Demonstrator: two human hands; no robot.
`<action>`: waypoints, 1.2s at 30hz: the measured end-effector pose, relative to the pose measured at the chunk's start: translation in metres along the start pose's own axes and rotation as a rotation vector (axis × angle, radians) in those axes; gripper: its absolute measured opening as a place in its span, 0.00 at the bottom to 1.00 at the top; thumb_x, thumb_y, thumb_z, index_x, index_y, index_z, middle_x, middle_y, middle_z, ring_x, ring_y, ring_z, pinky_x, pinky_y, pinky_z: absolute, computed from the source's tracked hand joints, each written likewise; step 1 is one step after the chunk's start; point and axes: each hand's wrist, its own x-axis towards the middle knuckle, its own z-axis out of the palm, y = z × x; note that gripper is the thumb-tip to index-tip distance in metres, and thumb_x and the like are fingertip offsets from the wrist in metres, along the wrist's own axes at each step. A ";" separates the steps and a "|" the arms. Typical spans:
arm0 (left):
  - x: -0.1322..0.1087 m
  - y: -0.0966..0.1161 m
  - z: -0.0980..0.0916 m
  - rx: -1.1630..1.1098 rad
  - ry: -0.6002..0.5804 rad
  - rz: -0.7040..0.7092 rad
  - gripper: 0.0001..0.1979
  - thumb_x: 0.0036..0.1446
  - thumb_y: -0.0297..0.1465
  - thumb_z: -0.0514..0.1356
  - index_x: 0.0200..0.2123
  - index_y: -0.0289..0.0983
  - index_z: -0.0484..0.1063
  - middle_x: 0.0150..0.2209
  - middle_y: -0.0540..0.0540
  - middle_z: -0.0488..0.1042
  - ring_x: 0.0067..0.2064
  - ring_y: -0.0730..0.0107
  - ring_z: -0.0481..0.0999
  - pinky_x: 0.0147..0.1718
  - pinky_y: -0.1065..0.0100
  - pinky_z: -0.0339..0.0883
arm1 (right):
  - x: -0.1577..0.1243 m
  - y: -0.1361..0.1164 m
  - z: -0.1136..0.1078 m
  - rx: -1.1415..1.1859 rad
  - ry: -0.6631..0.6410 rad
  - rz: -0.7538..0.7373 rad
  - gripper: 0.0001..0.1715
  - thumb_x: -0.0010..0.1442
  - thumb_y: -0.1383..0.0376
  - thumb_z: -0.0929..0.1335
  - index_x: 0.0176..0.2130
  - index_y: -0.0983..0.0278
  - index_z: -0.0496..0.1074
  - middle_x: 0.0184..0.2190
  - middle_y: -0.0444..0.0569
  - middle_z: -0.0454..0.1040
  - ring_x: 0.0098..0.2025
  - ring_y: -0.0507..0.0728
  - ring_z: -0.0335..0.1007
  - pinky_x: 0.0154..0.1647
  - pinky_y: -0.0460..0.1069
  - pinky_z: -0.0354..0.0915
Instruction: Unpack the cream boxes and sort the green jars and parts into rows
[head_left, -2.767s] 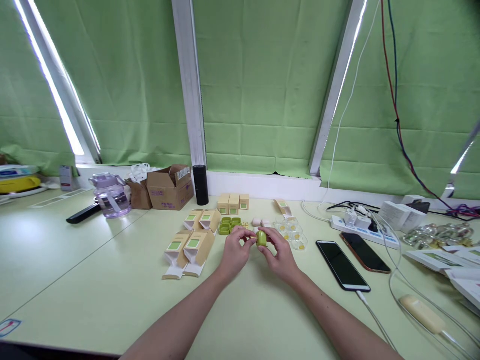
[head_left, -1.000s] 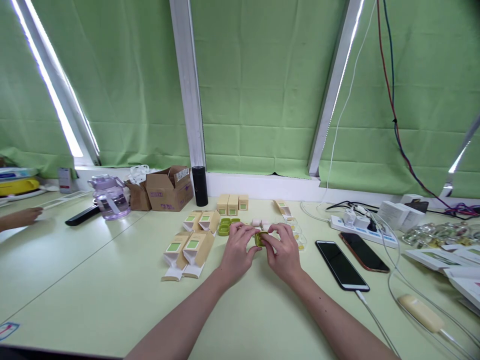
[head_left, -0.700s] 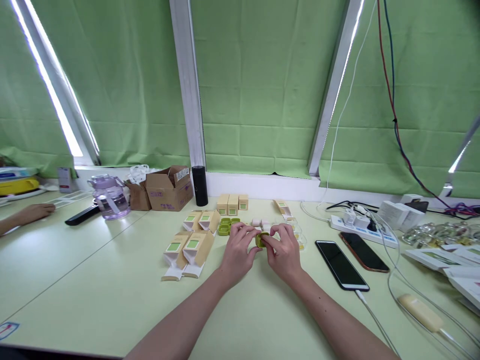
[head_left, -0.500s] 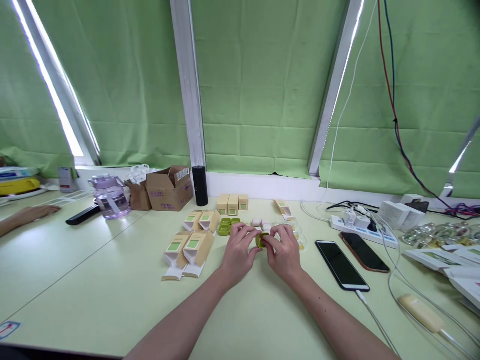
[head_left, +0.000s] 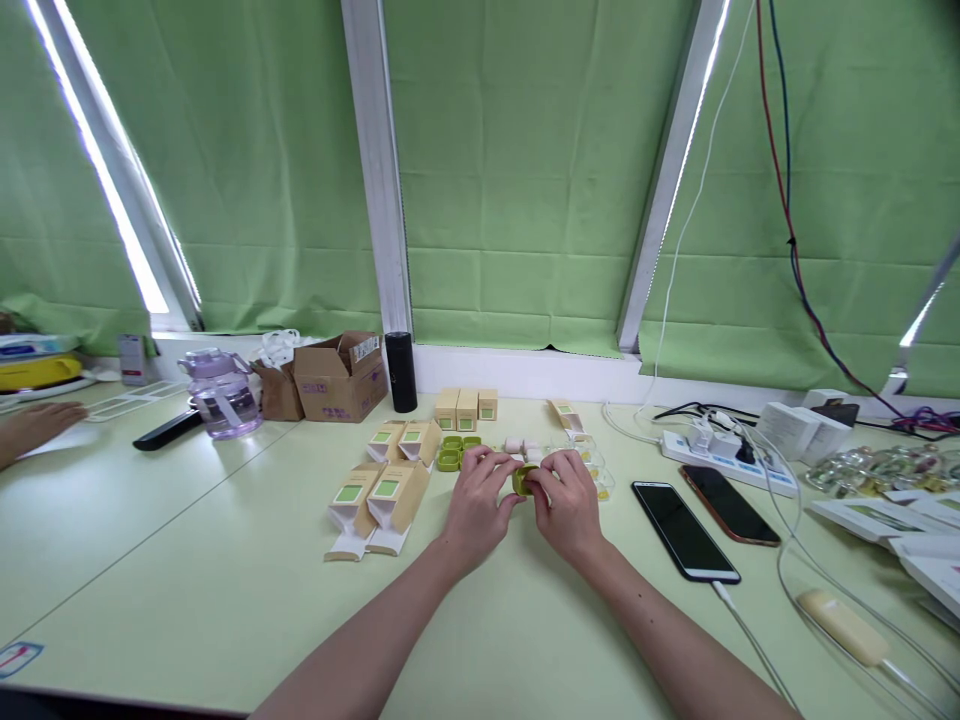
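Note:
My left hand and my right hand meet over the pale green table, both pinched on one small olive-green case held between the fingertips. Its far side is hidden by my fingers. Just beyond lie more green case halves, small pink-white pieces and clear plastic shells. Open tan cartons with green labels lie to the left of my left hand, and closed ones stand in a row farther back.
Two phones and a white power strip with cables lie on the right. A black cylinder, cardboard boxes and a purple jug stand at the back left. Another person's hand rests at the far left.
My hands have lowered the green case toward the table and closed in tighter round it. The other person's hand came into view at the left edge and shifted about.

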 end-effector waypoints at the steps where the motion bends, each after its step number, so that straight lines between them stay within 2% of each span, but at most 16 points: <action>1: 0.000 0.000 0.000 0.002 0.004 -0.004 0.22 0.59 0.27 0.65 0.57 0.43 0.74 0.50 0.40 0.77 0.56 0.48 0.68 0.53 0.45 0.70 | 0.000 0.000 0.000 0.000 0.001 -0.004 0.12 0.65 0.73 0.66 0.34 0.60 0.76 0.32 0.50 0.69 0.38 0.60 0.61 0.36 0.54 0.61; 18: 0.004 0.004 -0.003 0.014 0.022 -0.021 0.22 0.58 0.26 0.66 0.56 0.42 0.74 0.50 0.41 0.77 0.55 0.48 0.67 0.53 0.46 0.70 | 0.000 -0.001 -0.001 0.034 0.030 -0.035 0.12 0.67 0.71 0.65 0.35 0.59 0.75 0.31 0.51 0.69 0.37 0.60 0.61 0.35 0.54 0.60; 36: 0.003 -0.002 0.000 0.034 0.037 -0.028 0.22 0.58 0.26 0.66 0.56 0.41 0.74 0.50 0.40 0.77 0.55 0.47 0.67 0.53 0.44 0.70 | 0.000 -0.004 -0.001 0.021 0.057 -0.069 0.11 0.66 0.73 0.65 0.35 0.60 0.74 0.31 0.50 0.69 0.37 0.59 0.60 0.36 0.54 0.60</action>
